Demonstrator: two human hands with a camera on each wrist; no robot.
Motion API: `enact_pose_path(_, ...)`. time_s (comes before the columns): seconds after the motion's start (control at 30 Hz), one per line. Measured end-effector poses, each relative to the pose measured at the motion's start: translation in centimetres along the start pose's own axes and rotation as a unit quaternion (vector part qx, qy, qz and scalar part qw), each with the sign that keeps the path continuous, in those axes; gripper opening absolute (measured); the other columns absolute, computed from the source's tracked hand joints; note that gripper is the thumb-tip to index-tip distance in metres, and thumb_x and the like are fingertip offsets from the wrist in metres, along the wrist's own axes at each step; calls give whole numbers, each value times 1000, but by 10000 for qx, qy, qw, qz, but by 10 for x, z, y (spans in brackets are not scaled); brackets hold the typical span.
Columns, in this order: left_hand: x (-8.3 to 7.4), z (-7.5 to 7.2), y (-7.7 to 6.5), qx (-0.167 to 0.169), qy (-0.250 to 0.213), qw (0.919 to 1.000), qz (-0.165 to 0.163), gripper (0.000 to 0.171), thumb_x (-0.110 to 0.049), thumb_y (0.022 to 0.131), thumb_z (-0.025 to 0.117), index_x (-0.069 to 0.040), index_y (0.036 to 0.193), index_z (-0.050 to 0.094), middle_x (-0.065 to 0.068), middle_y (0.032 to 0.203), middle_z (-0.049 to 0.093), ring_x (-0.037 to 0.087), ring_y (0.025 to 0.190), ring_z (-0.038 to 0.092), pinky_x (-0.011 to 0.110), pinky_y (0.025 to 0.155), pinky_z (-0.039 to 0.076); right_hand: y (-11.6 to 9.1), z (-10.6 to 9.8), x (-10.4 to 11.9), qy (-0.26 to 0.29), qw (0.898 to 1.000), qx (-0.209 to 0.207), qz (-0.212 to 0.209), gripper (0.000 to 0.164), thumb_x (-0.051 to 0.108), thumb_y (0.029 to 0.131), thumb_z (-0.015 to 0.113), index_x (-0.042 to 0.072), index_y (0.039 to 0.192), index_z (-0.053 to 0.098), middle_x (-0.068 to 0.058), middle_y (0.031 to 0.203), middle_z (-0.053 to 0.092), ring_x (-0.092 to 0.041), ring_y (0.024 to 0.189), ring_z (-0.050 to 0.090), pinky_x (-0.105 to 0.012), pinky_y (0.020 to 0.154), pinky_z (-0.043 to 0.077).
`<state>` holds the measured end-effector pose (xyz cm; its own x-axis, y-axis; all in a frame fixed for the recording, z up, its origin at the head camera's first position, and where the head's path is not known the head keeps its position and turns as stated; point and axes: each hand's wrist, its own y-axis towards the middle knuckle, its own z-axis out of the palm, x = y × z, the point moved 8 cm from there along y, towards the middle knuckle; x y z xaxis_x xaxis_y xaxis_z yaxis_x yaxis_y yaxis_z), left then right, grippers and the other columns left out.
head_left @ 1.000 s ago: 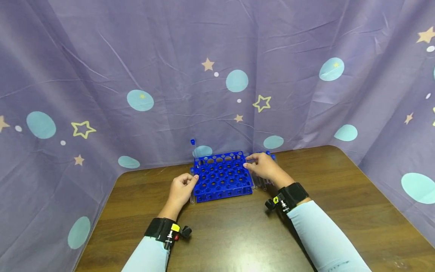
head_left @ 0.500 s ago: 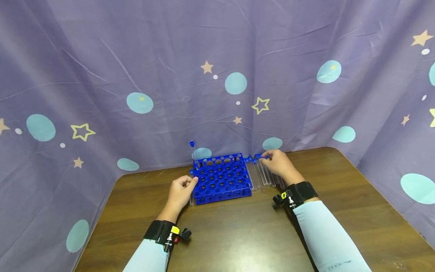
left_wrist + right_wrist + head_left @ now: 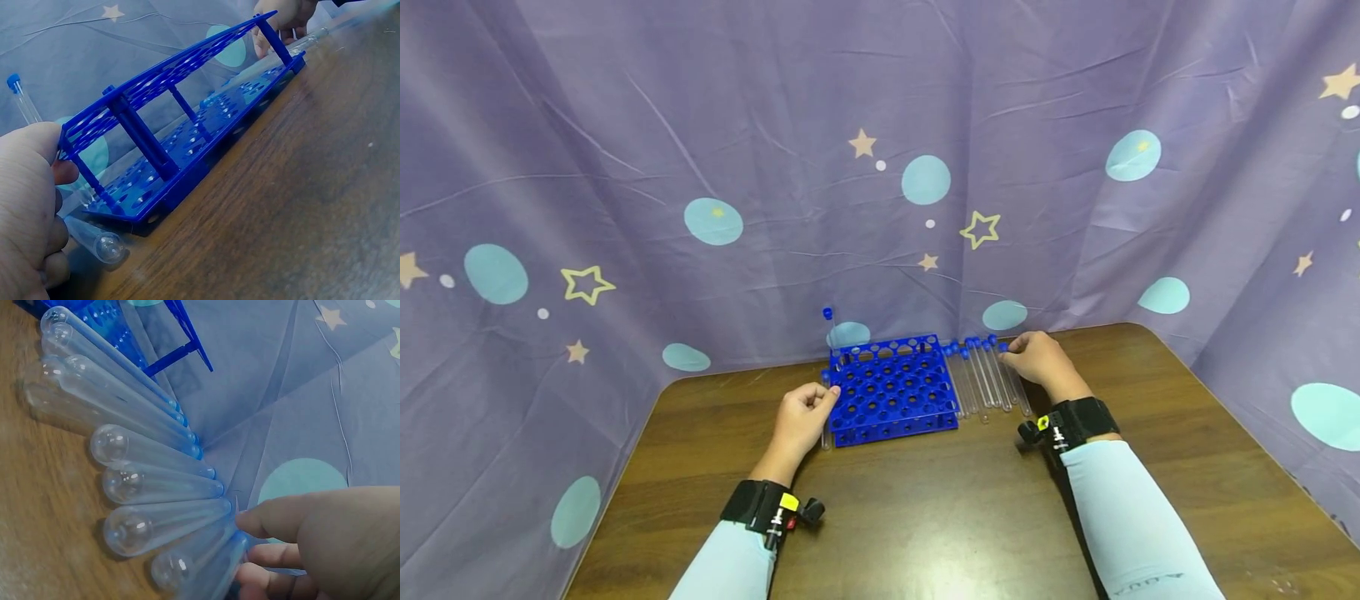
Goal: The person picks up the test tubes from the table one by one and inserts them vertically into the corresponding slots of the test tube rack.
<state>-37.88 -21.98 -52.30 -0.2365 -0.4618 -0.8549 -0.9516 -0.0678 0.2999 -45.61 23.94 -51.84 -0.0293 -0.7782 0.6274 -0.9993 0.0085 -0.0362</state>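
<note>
A blue test tube rack [image 3: 891,387] stands on the table, and my left hand [image 3: 800,419] pinches its near left edge. In the left wrist view, the thumb lies over the corner of its top plate. To the rack's right lie several clear test tubes [image 3: 981,379] with blue caps, side by side. My right hand [image 3: 1040,364] has its fingertips around the capped end of the rightmost test tube [image 3: 215,575], which rests on the table. One capped tube [image 3: 827,314] stands upright at the rack's back left corner. Another tube [image 3: 100,244] lies under my left hand, beside the rack.
The brown wooden table [image 3: 910,517] extends in front of the rack and out to both sides. A purple curtain [image 3: 790,150] with stars and dots hangs right behind the table's back edge, close to the rack and the tube caps.
My right hand has moved right, from the rack's right edge along the tube caps to the rightmost tube, uncovering the other tubes. My left hand has stayed on the rack.
</note>
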Motion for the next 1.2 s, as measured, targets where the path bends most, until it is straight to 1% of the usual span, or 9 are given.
enact_pose_path(0.1,0,0,0,-26,-6,10000,15,35,-22,105,83,-7,76,71,-9,63,49,6,59,45,25,60,39,1,0,-1,26,10000,33,-18,39,33,105,78,-2,122,76,-26,129,77,-42,116,73,-58,102,60)
enact_pose_path(0.17,1,0,1,-29,6,10000,2,35,-22,105,83,-6,76,71,-9,63,49,7,60,46,25,60,40,0,-1,-1,8,10000,38,-13,35,30,103,77,-1,118,76,-23,122,79,-37,108,73,-52,96,61)
enact_pose_path(0.3,3,0,0,-25,42,10000,-30,34,-21,104,83,-7,76,71,-9,63,49,8,61,47,25,61,40,0,-1,-3,117,9999,108,27,30,26,100,76,-1,113,76,-13,97,79,-25,86,72,-39,77,59)
enact_pose_path(0.4,3,1,0,-29,52,10000,-17,35,-22,105,83,-7,76,71,-9,63,49,8,61,47,26,62,41,1,0,-6,301,9992,222,134,30,24,100,75,-2,115,73,-8,83,75,-19,74,70,-33,65,57)
enact_pose_path(0.53,3,1,0,-44,59,10000,18,35,-22,105,83,-7,76,72,-9,63,50,7,60,47,26,61,41,2,2,-8,414,9985,286,204,30,23,101,76,-3,117,73,-6,79,73,-17,70,68,-31,61,56)
enact_pose_path(0.77,3,1,1,-37,81,10000,4,34,-23,105,83,-8,76,72,-11,62,49,7,59,46,26,60,41,-1,2,-6,445,9985,298,125,26,19,100,80,-3,111,72,-10,85,74,-18,72,70,-32,62,57)
enact_pose_path(0.93,2,0,1,-80,126,9999,70,34,-23,105,83,-8,76,72,-11,63,49,8,60,47,26,61,41,1,1,-5,339,9992,189,72,28,20,99,82,-2,112,73,-14,92,76,-20,75,72,-33,66,59)
enact_pose_path(1.07,3,0,1,-73,146,9999,47,34,-23,105,83,-8,76,72,-11,62,49,8,60,48,26,61,42,1,0,-4,54,9999,115,30,32,24,98,83,-2,116,75,-19,108,80,-28,89,75,-43,80,63)
enact_pose_path(1.2,1,1,2,-49,145,9999,76,33,-24,105,83,-9,77,73,-11,63,49,8,61,48,26,62,43,1,0,-4,-245,9997,91,-2,36,28,98,83,-1,119,76,-23,123,79,-38,106,75,-58,96,61)
